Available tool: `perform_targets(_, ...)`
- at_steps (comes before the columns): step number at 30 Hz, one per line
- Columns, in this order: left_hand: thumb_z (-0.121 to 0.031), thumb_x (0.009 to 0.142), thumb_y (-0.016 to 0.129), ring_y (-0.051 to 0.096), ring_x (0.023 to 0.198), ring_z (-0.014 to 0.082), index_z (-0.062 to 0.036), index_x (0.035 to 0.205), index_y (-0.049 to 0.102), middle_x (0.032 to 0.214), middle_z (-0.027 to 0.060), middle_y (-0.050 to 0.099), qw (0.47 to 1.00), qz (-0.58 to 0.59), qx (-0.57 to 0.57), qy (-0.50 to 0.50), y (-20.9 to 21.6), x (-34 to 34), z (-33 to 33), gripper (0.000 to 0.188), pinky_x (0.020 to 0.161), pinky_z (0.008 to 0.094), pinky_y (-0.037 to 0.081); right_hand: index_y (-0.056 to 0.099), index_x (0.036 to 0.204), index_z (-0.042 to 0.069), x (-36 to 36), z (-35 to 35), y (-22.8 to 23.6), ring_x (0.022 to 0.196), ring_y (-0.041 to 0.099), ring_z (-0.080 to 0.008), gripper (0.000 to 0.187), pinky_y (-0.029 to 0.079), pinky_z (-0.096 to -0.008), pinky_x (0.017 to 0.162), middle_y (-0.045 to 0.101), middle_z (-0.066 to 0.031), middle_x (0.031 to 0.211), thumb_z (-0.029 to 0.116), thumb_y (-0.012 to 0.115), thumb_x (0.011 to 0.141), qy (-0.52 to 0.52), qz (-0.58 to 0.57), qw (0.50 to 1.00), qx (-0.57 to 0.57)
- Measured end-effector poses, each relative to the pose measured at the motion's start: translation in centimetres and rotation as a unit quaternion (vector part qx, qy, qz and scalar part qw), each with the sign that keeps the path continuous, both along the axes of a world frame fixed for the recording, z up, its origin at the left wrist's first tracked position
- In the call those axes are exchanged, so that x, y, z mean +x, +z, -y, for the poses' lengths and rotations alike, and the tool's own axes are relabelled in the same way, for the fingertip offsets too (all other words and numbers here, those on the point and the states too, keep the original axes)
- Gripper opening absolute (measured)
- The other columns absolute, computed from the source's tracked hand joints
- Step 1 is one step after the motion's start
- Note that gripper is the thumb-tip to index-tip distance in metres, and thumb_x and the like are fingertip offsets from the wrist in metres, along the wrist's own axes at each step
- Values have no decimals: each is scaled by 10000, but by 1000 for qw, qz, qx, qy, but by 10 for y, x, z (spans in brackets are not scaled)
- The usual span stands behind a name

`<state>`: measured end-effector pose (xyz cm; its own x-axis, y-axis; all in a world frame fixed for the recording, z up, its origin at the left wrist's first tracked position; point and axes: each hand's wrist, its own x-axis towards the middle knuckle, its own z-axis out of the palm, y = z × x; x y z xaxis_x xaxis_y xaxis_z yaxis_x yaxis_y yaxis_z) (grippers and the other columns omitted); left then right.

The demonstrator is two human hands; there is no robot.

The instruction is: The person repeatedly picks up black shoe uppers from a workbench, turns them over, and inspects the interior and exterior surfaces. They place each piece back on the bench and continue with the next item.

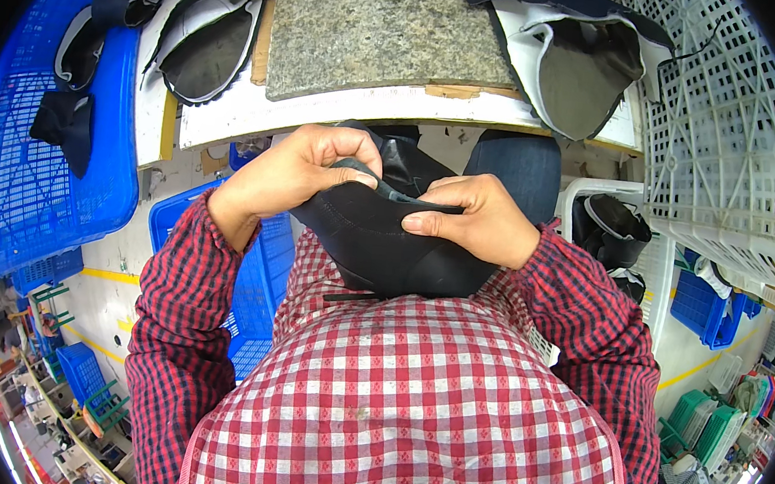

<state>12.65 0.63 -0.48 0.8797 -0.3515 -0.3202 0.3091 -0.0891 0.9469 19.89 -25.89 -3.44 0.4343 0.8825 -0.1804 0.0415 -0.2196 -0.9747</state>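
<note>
In front of my apron I hold a black shoe upper (387,247) by its opening edge, just off the near side of the table. My left hand (296,177) pinches the left part of the edge between thumb and fingers. On the right part of the same edge my right hand (480,221) is closed, its thumb lying on the outer face. A greyish inner lining shows in the gap between the hands. The fingers inside the upper are partly hidden. The upper's lower side rests close against the checked apron (393,390).
A speckled stone slab (383,34) lies on the white table (302,115). Shoe uppers with pale linings, a left one (206,51) and a right one (582,70), flank it. A blue crate (104,162) stands left, a white crate (733,134) right. Another black upper (605,233) sits in a white bin.
</note>
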Motion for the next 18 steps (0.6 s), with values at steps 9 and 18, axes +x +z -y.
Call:
perform_targets(9,-95,1012,679,624,917,59,-16,1042,698,965,-19,684,999,-2,-31,-42,9,-5,-7,86,833,226,494,810,1039,17,4,-11,8,817,710,-105,234,555,-277,758,794,-82,901,214,832,914,45,-30,998,14)
perform_targets(18,-52,937,771,642,1010,88,-6,1201,594,1031,39,707,972,72,158,160,14,-60,21,321,896,261,517,779,1141,-7,6,-6,6,903,693,-89,257,560,-273,841,788,-57,990,192,765,979,37,-86,995,-44)
